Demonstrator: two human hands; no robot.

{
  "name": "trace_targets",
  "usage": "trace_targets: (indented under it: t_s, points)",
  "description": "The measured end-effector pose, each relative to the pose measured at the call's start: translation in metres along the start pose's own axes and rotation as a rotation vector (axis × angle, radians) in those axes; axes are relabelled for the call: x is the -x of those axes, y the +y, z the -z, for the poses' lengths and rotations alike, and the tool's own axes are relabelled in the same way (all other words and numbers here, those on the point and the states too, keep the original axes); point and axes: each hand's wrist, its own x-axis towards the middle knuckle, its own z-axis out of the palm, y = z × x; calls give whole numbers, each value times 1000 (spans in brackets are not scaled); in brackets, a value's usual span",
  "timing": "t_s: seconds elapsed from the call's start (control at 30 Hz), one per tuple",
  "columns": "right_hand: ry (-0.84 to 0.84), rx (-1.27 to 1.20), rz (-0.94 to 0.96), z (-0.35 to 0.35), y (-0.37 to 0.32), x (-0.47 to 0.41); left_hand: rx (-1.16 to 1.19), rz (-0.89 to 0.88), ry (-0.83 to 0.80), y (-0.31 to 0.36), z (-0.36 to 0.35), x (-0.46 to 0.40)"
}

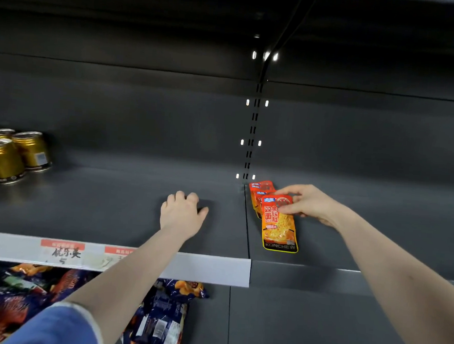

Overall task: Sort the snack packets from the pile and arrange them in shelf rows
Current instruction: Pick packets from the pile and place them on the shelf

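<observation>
So it's a dark grey metal shelf [105, 206] in what looks like a shop, with a matching back panel and a slotted upright [251, 136] running down the middle where two shelf sections meet. Lighting's pretty dim, and there's another shelf overhead in shadow. A white price strip [200, 268] runs along the front edge of the left section, with two red-topped labels [63, 251] on it, one partly hidden by the arm.

Counting stuff: orange snack packets [280, 224] lie in a little overlapping row on the right section, just beside the seam. I can make out three, maybe more tucked behind, hard to tell. Gold cans [20, 152] sit at the far left, about four visible, cut off by the frame edge. Down on the lower shelf there's a jumbled pile of packets [161, 320], mostly dark blue, too messy to count.

The right hand [309, 204] is pinching the top of the front orange packet, fingers curled onto it. The left hand [181, 211] rests on the bare shelf, fingers loosely bent, holding nothing. A blue sleeve [59, 326] shows on the left arm.
</observation>
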Motion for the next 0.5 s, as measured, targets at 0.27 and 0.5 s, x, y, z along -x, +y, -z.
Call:
trace_targets:
  t_s: [0.27, 0.5]
  points:
    - [136, 89, 70, -18, 10, -7, -11, 16, 12, 0, -1, -3]
    - [276, 90, -53, -29, 16, -5, -2, 16, 25, 0, -1, -1]
